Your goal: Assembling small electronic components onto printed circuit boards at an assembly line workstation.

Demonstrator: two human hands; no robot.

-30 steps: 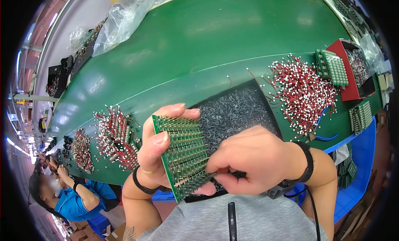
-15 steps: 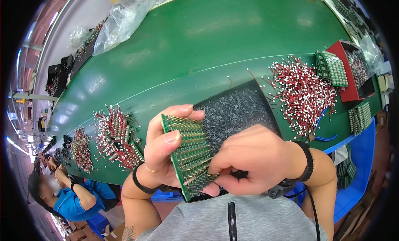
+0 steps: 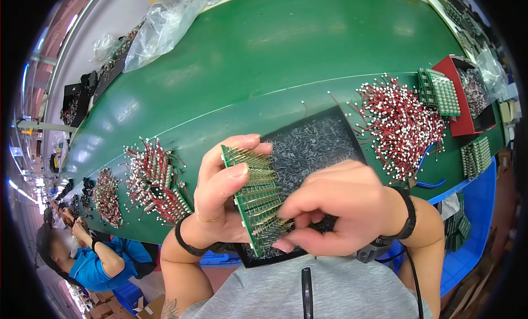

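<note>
My left hand (image 3: 212,200) grips a green circuit board panel (image 3: 254,203) by its edges, tilted up over a black tray (image 3: 352,133). Rows of thin gold pins stand out from the panel's face. My right hand (image 3: 349,203) has its thumb and fingers pinched together at the panel's lower right side. Whatever sits between those fingertips is too small or hidden to make out. Many small dark grey pieces (image 3: 311,143) fill the tray beneath both hands.
Red wires with white connectors (image 3: 399,126) lie heaped at right, near stacked green panels (image 3: 440,92) and a red box (image 3: 461,96). At left sit boards with red wires (image 3: 157,178). A blue bin (image 3: 467,242) stands below the table edge. A person in blue (image 3: 104,264) works at far left.
The panel and my left hand have shifted slightly right and up, and the panel's tilt has changed a little. My right fingers remain pinched beside its lower pins.
</note>
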